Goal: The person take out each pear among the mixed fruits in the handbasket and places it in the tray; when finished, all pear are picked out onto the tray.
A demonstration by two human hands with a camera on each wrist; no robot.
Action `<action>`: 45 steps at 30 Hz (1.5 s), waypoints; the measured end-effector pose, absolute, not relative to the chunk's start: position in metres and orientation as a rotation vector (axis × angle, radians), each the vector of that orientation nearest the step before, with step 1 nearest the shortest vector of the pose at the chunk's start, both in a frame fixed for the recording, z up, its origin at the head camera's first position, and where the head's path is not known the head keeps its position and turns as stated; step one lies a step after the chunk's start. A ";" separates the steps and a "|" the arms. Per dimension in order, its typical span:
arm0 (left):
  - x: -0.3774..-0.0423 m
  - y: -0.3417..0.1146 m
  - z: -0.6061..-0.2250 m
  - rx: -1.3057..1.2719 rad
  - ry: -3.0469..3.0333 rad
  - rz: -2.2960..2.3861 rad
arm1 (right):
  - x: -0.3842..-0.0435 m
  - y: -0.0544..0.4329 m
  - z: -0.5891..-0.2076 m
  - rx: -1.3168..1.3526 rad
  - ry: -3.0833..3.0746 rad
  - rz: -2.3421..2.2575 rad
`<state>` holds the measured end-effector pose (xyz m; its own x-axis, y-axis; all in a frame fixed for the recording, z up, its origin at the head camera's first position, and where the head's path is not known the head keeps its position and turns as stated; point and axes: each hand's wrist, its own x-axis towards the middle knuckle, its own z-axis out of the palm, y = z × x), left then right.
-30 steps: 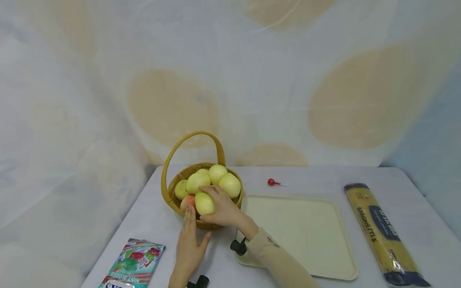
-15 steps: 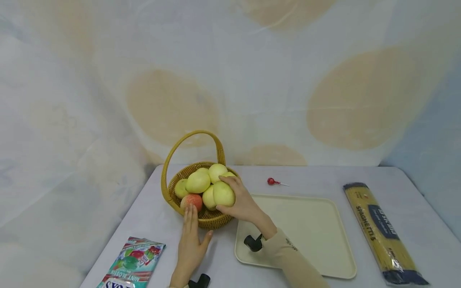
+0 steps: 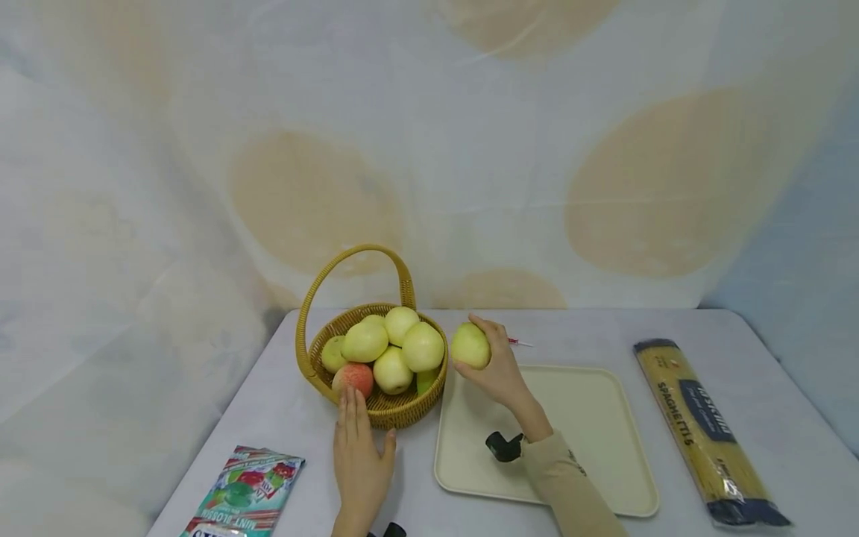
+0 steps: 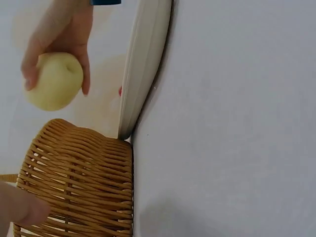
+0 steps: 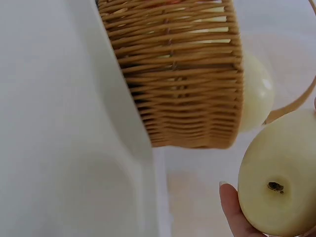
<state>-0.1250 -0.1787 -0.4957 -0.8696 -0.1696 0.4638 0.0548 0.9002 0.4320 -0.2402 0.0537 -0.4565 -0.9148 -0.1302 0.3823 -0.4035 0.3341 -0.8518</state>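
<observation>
My right hand [image 3: 499, 369] holds a yellow-green apple [image 3: 470, 345] in the air, just right of the basket and over the tray's back left corner. In the right wrist view the dark blossom end of this apple [image 5: 276, 182] faces the camera. The wicker basket [image 3: 403, 410] holds several more yellow-green apples [image 3: 423, 347] and a reddish peach-like fruit [image 3: 353, 378]. My left hand [image 3: 361, 462] lies with straight fingers at the basket's front rim, by the reddish fruit; whether the fingertips touch it is unclear. A cream tray [image 3: 577, 418] lies right of the basket.
A red lollipop [image 3: 515, 341] lies behind the tray, partly hidden by my right hand. On the right is a pack of spaghetti [image 3: 711, 432]. A green candy bag [image 3: 244, 492] sits at the front left. The basket's tall handle [image 3: 356, 250] arches upward.
My right hand has lifted the apple out of the basket and carried it right, over the tray's edge. The left hand has stayed nearly in place at the basket's front.
</observation>
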 end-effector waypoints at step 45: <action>-0.129 -0.188 -0.499 0.077 -2.533 -0.912 | -0.261 0.035 -0.508 0.385 -2.218 1.747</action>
